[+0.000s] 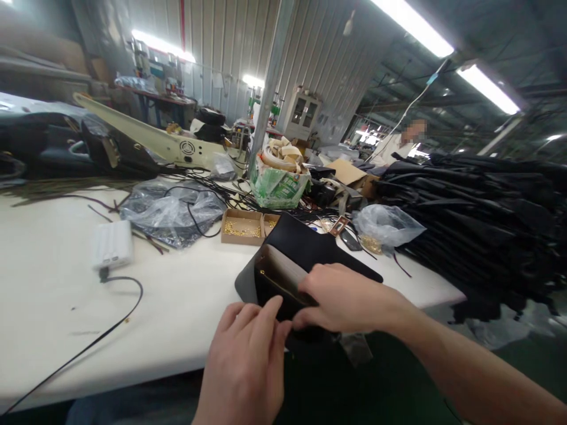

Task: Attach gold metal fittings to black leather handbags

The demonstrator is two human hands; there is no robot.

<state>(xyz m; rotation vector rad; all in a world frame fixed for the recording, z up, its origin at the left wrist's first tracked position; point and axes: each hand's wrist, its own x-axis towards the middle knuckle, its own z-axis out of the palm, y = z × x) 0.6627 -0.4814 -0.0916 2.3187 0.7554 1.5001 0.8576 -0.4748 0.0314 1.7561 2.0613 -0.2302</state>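
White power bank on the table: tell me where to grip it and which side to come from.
Probably come from above with the left hand, the nearer one, and grip the power bank by its left and right sides: it seems to lie flat, and the cable leaves its near end.

Cold white light comes from overhead tubes (414, 26), far above and beyond the right grip (349, 298); smaller wall lamps (163, 46) glow well beyond the left grip (245, 360). All flare to blank white. The worktop (53, 265) left of the grips is brightly and evenly lit, with faint shadows. Plastic bags (175, 206) beyond them throw broken glints. Between the grips, the black bag's (305, 236) interior sinks into shadow, and the dark heap (478, 218) farther right loses detail. Wide-angle stretch pulls the right forearm cornerwards and tilts the background post (272, 77). The far upper left is hazy, smeared.
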